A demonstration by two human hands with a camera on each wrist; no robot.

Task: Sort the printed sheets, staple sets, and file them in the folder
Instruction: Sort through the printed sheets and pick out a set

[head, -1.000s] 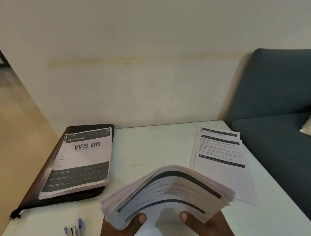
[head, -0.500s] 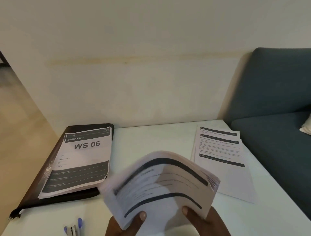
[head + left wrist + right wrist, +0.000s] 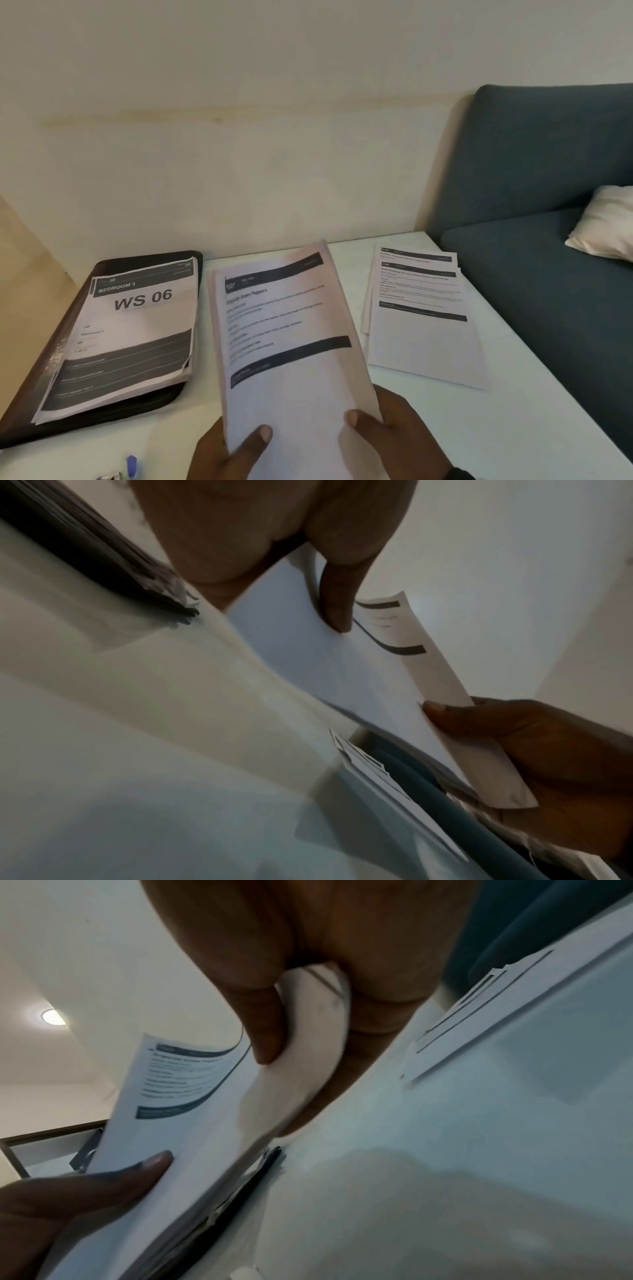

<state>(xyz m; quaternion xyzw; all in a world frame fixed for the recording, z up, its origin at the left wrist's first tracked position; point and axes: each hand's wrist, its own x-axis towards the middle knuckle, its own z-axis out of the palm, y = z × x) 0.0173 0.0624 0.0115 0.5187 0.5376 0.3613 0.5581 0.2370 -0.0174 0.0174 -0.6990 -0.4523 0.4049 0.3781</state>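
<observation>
Nearest the person, at the table's (image 3: 513, 428) front edge, part of a blue-tipped stapler or pen (image 3: 131, 466) shows; which it is cannot be told. Just beyond, both hands hold a thick stack of printed sheets (image 3: 284, 342) above the table. The left hand (image 3: 222, 452) pinches the stack's near left corner, thumb on the top page and fingers hidden under the paper. The right hand (image 3: 400, 442) pinches the near right corner the same way, thumb on top, with the rest of its fingers out of sight beneath. The stack's long axis runs away from the person, leaning slightly right at the far end; its printed heading is at the far end and reads upright to the person.

Farther left, a black folder (image 3: 113, 270) lies flat with a pile of sheets (image 3: 137, 329) on it, the top one marked "WS 06". Farther right, a smaller pile of pages (image 3: 421, 329) lies on the table, well apart from the held stack. Beyond the table stand a pale wall (image 3: 239, 137) and a blue sofa (image 3: 548, 171) with a cushion (image 3: 606, 222).
</observation>
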